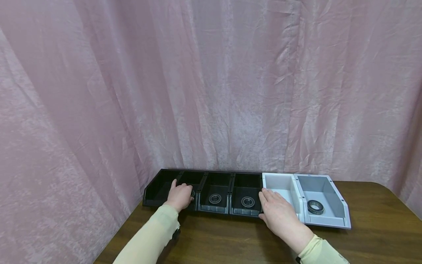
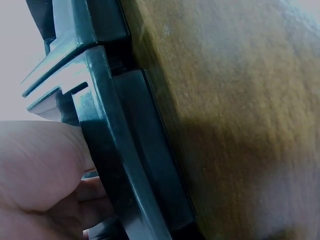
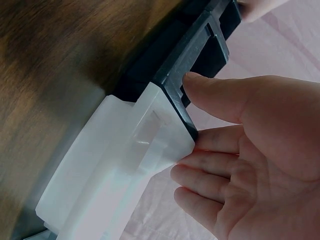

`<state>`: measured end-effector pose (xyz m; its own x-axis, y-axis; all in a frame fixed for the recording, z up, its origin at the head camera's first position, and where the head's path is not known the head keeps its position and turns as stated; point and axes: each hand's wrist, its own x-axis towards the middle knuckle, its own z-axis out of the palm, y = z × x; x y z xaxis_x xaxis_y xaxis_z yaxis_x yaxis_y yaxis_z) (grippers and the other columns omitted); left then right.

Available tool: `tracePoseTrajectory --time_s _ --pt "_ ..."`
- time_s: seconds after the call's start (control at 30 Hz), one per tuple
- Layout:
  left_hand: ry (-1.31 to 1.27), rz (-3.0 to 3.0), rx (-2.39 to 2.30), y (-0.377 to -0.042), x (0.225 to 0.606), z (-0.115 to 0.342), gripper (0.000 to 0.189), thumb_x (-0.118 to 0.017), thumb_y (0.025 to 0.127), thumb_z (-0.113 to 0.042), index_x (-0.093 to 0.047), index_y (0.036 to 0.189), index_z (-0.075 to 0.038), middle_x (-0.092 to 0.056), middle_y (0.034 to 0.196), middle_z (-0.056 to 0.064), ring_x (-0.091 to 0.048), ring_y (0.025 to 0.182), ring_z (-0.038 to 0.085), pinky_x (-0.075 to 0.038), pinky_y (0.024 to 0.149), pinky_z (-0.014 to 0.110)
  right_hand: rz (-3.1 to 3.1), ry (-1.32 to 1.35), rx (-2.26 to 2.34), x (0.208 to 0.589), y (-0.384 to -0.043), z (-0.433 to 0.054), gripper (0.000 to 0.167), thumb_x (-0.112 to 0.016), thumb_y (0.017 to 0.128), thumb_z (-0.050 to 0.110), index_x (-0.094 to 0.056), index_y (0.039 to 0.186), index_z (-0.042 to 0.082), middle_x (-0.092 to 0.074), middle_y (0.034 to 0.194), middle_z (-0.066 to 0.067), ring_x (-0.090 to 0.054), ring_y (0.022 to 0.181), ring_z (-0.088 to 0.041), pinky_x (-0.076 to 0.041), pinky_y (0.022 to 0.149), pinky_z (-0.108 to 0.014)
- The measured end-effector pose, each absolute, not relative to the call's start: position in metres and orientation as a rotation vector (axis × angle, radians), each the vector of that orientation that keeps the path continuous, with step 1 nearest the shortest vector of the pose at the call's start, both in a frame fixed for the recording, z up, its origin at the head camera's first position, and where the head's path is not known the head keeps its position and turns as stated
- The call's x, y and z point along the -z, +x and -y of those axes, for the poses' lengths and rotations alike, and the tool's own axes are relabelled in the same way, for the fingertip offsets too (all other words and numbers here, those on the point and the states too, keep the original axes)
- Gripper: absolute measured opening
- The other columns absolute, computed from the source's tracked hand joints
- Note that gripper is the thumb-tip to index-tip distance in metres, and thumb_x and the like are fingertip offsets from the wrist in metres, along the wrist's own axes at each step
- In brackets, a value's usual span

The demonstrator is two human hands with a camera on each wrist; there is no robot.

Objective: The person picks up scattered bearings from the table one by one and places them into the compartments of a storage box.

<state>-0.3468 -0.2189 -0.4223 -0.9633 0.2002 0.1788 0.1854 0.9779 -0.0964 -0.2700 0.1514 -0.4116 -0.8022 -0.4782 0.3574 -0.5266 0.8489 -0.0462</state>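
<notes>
My left hand (image 1: 179, 197) reaches into the second black bin (image 1: 194, 176) from the left, its index finger stretched up by the divider. Beside it a bearing (image 1: 193, 193) shows only in part; I cannot tell whether the hidden fingers hold it. In the left wrist view, some fingers (image 2: 95, 202) are behind the bin's front edge. My right hand (image 1: 278, 212) lies along the boundary between the rightmost black bin (image 1: 247, 180) and the white bin (image 1: 277, 179). Its fingers are extended, with the thumb (image 3: 200, 86) by the black rim in the right wrist view.
Bearings lie in the third black bin (image 1: 215, 198), the fourth black bin and the grey bin (image 1: 331, 198) at the right end. The leftmost black bin (image 1: 158, 187) joins the row. A pink curtain (image 1: 211, 91) hangs right behind the wooden table (image 1: 224, 234).
</notes>
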Motion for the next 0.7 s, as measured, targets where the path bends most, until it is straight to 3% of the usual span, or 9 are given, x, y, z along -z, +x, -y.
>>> tracePoseTrajectory --time_s 0.7 --pt "-0.319 2.983 -0.082 -0.365 0.437 0.229 0.02 -0.092 0.091 -0.022 -0.075 0.092 -0.012 -0.076 0.085 0.002 -0.076 0.095 0.028 -0.024 0.127 0.071 2.676 0.754 -0.21 0.413 -0.27 -0.152 0.066 -0.093 0.088 0.018 -0.065 0.138 -0.016 -0.063 0.145 -0.034 -0.062 0.136 -0.048 -0.048 0.117 -0.057"
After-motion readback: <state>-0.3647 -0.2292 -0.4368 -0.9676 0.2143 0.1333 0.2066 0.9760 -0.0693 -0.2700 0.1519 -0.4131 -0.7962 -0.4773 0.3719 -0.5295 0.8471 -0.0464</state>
